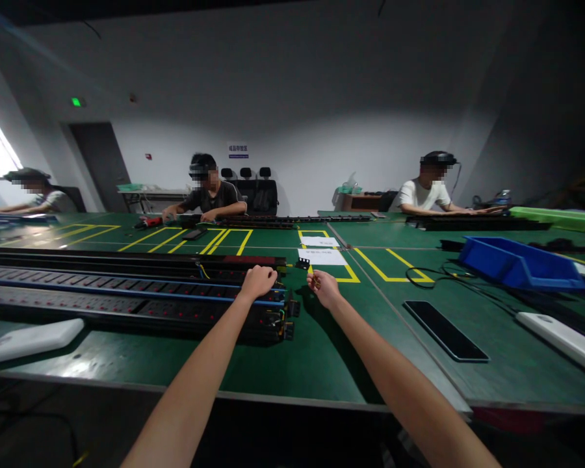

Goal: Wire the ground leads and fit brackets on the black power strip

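Observation:
Several long black power strips [127, 289] lie side by side on the green table [322, 364], their right ends near the middle. My left hand [258, 281] is curled into a fist on the right end of the far strips. My right hand [324, 288] is just to the right of them, fingers pinched on a thin yellow wire [312, 275]. A small black connector piece [303, 263] sits at the wire's far end, a little beyond my fingertips.
A black phone-like slab [444, 329] lies flat at right, with a blue bin [519, 263], a black cable [426, 276] and a white strip [563, 338] beyond. A white strip [29, 340] lies at left. White paper sheets [322, 255] lie ahead. Three people work across the table.

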Available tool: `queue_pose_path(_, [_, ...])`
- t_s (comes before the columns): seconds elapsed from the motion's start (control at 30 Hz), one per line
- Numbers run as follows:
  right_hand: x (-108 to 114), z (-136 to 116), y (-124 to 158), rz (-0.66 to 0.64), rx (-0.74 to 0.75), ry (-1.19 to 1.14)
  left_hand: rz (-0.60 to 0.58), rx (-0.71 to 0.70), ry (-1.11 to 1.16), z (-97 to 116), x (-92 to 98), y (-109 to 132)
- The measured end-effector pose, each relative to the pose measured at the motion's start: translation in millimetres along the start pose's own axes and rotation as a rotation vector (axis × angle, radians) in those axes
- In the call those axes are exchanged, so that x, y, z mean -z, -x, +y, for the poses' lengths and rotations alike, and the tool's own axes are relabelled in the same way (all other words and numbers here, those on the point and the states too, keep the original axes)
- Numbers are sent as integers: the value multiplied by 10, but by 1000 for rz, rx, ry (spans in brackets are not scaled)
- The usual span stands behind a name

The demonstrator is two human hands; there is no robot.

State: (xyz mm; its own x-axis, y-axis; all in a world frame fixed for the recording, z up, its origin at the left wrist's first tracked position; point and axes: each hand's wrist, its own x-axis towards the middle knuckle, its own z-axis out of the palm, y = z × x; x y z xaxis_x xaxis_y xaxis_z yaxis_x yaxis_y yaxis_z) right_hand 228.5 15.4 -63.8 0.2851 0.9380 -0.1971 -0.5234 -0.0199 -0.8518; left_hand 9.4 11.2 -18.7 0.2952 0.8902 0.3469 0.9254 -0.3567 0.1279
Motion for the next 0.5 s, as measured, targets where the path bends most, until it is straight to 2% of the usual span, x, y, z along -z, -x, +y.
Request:
queue_pose_path(0.27, [-11,16,28,40,20,-11,-9,-14,6,4,15,7])
queue_pose_path(0.5, [-2,31,14,25,31,2,-7,-15,6,7,26,11])
